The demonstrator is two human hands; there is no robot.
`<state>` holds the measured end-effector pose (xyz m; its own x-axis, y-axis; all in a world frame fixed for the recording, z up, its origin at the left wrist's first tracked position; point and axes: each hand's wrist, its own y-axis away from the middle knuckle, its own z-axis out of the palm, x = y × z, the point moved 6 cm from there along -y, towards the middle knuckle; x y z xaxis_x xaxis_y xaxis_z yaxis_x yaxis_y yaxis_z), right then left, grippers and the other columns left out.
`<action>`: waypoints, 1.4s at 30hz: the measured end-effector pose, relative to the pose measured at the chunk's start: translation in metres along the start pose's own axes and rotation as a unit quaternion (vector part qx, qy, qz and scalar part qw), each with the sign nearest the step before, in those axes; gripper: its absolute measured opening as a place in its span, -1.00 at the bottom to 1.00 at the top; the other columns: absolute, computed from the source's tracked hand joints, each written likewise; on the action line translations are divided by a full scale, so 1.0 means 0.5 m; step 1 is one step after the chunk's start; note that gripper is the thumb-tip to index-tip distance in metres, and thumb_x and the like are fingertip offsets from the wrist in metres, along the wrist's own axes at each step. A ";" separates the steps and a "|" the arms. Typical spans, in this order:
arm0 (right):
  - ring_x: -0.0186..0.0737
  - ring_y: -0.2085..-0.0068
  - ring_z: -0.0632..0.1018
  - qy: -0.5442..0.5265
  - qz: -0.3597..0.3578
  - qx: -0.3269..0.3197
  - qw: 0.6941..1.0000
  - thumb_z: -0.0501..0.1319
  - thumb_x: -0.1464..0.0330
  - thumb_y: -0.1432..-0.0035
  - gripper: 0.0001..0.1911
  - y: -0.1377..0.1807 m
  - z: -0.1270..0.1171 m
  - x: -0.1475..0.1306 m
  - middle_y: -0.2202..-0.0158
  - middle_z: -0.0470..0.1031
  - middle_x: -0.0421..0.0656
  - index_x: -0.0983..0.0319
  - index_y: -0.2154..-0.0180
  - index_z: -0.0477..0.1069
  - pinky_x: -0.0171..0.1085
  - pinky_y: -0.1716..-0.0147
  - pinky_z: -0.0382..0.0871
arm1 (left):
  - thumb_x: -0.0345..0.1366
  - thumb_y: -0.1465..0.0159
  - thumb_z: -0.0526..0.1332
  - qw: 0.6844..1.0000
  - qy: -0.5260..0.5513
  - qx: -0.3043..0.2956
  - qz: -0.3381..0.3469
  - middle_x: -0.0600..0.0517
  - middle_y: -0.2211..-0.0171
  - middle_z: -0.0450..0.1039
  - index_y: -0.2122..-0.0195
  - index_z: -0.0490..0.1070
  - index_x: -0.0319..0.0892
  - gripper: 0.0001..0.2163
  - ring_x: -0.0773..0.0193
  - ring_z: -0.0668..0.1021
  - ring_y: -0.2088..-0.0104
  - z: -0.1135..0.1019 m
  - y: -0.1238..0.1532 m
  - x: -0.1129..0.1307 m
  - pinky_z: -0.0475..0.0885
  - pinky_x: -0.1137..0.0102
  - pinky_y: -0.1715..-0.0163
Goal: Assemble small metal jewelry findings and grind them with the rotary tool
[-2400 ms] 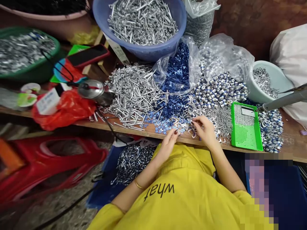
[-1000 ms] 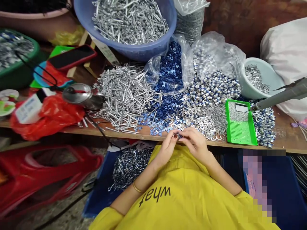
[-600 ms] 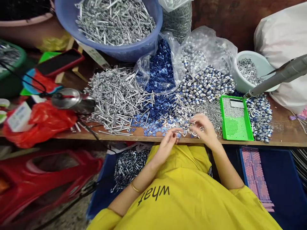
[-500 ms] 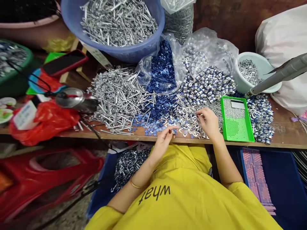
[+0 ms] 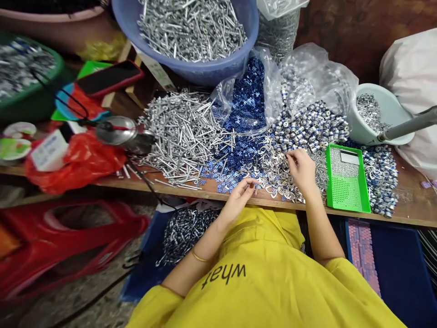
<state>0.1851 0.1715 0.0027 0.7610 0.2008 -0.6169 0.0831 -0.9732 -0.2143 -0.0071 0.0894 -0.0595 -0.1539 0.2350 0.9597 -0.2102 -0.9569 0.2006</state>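
My left hand [image 5: 241, 195] is at the table's front edge, its thumb and fingertips pinched together beside small blue Y-shaped pieces [image 5: 225, 184]. Anything between those fingertips is too small to make out. Over a heap of silver crescent-shaped clips [image 5: 273, 175], my right hand [image 5: 303, 171] has its fingertips drawn together, and what they may pinch is hidden. Left of the clips lies a pile of silver metal rods [image 5: 180, 136] with looped ends. Behind my right hand are many blue-and-silver cylinders [image 5: 307, 125].
Right of my right hand sits a green perforated tray [image 5: 348, 200] with tiny silver bits and a card. A blue basin [image 5: 205, 70] of rods stands behind. A pale bowl [image 5: 399, 109] is at right, under a grey pole [image 5: 416, 123]. A red plastic bag [image 5: 82, 157] lies left.
The camera view has swung, so the tabletop things appear farther right. My left index finger was stretched out and is now more curled toward the thumb. My right hand stays over the clips.
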 end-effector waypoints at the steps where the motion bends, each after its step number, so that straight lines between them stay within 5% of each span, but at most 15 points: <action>1: -0.19 0.21 0.51 -0.075 -0.007 -0.025 0.997 0.05 0.34 -0.34 -0.83 0.016 -0.006 -0.017 0.23 0.48 -0.08 0.20 0.20 0.41 -0.19 0.22 0.40 | -0.03 -0.38 0.11 1.000 0.006 -0.008 -0.001 0.04 0.40 0.36 0.13 0.42 -0.17 -0.70 0.29 0.40 0.38 -0.001 0.000 0.002 0.30 0.41 0.32; 4: -0.29 0.29 0.54 -0.238 -0.030 -0.159 0.958 0.03 0.33 -0.37 -0.86 0.072 -0.007 -0.089 0.25 0.49 -0.15 0.16 0.10 0.32 -0.25 0.28 0.44 | -0.10 -0.37 0.15 0.997 -0.058 -0.005 0.052 -0.02 0.29 0.44 0.12 0.44 -0.16 -0.75 0.26 0.45 0.32 -0.002 0.008 0.024 0.33 0.38 0.29; 6: -0.29 0.29 0.53 -0.215 -0.069 -0.199 0.953 0.04 0.36 -0.37 -0.88 0.099 -0.011 -0.131 0.27 0.48 -0.16 0.15 0.10 0.32 -0.26 0.28 0.43 | -0.18 -0.36 0.18 0.981 -0.148 0.019 0.123 -0.04 0.22 0.47 0.12 0.46 -0.14 -0.82 0.20 0.48 0.23 -0.001 0.017 0.049 0.35 0.34 0.20; 10: -0.21 0.18 0.50 -0.124 -0.164 -0.184 0.961 0.05 0.41 -0.36 -0.88 0.115 -0.022 -0.164 0.22 0.46 -0.10 0.17 0.12 0.33 -0.21 0.19 0.41 | -0.29 -0.37 0.15 0.942 -0.258 0.030 0.214 -0.01 0.27 0.50 0.13 0.47 -0.14 -0.86 0.18 0.48 0.21 0.006 0.032 0.079 0.35 0.30 0.14; 18: -0.21 0.27 0.50 -0.035 -0.187 -0.226 0.955 -0.01 0.39 -0.39 -0.82 0.134 -0.005 -0.141 0.26 0.49 -0.09 0.18 0.12 0.35 -0.23 0.29 0.39 | -0.29 -0.41 0.09 0.894 -0.376 0.005 0.243 -0.04 0.23 0.52 0.08 0.43 -0.15 -0.84 0.16 0.49 0.18 0.020 0.037 0.092 0.37 0.23 0.09; 25: -0.11 0.13 0.51 0.012 -0.250 -0.134 0.959 0.00 0.41 -0.38 -0.74 0.163 -0.007 -0.132 0.15 0.52 0.02 0.21 0.01 0.40 -0.14 0.14 0.44 | -0.26 -0.42 0.08 0.863 -0.441 -0.031 0.246 -0.08 0.21 0.54 0.06 0.44 -0.15 -0.81 0.09 0.49 0.15 0.045 0.037 0.101 0.34 0.17 0.05; 30: -0.09 0.09 0.53 -0.057 -0.256 -0.118 0.958 0.00 0.44 -0.36 -0.72 0.189 -0.001 -0.124 0.13 0.53 0.05 0.23 0.02 0.42 -0.09 0.11 0.47 | -0.35 -0.39 0.05 0.858 -0.455 -0.061 0.231 -0.12 0.21 0.51 0.08 0.43 -0.18 -0.80 0.07 0.45 0.17 0.061 0.041 0.084 0.33 0.17 0.07; 34: -0.20 0.19 0.56 -0.176 -0.149 -0.192 0.954 0.08 0.35 -0.35 -0.78 0.141 0.000 -0.082 0.16 0.55 -0.09 0.15 0.04 0.43 -0.17 0.17 0.48 | -0.35 -0.32 0.10 0.882 -0.421 -0.025 0.212 -0.04 0.33 0.47 0.22 0.43 -0.15 -0.87 0.12 0.43 0.25 0.060 0.040 0.064 0.33 0.23 0.16; 36: -0.24 0.25 0.55 -0.179 -0.080 -0.143 0.970 0.12 0.30 -0.33 -0.80 0.091 -0.011 -0.044 0.19 0.55 -0.12 0.15 0.05 0.42 -0.20 0.21 0.46 | -0.34 -0.29 0.12 0.910 -0.372 0.023 0.180 0.01 0.37 0.44 0.29 0.41 -0.14 -0.91 0.18 0.42 0.30 0.050 0.035 0.055 0.32 0.28 0.20; 39: -0.20 0.23 0.52 -0.074 -0.056 -0.051 0.994 0.11 0.34 -0.32 -0.84 0.023 -0.011 -0.007 0.23 0.52 -0.11 0.18 0.15 0.45 -0.18 0.19 0.41 | -0.27 -0.30 0.13 0.963 -0.243 0.053 0.106 0.05 0.40 0.39 0.33 0.38 -0.15 -0.88 0.26 0.38 0.37 0.040 0.026 0.036 0.29 0.35 0.29; 42: -0.06 0.15 0.48 0.091 -0.072 -0.086 0.990 0.21 0.38 -0.25 -0.91 -0.012 0.038 0.005 0.24 0.50 -0.03 0.23 0.29 0.48 -0.11 0.17 0.36 | -0.20 -0.32 0.11 0.996 -0.069 0.048 0.043 0.07 0.40 0.33 0.29 0.35 -0.15 -0.85 0.29 0.36 0.38 0.031 0.020 0.023 0.29 0.39 0.31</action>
<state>0.1745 0.1797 -0.0118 0.8357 0.3298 -0.4392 0.2946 -0.9441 -0.1483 0.0041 0.0801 -0.0434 -0.0312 0.1327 0.9907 -0.1069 -0.9859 0.1287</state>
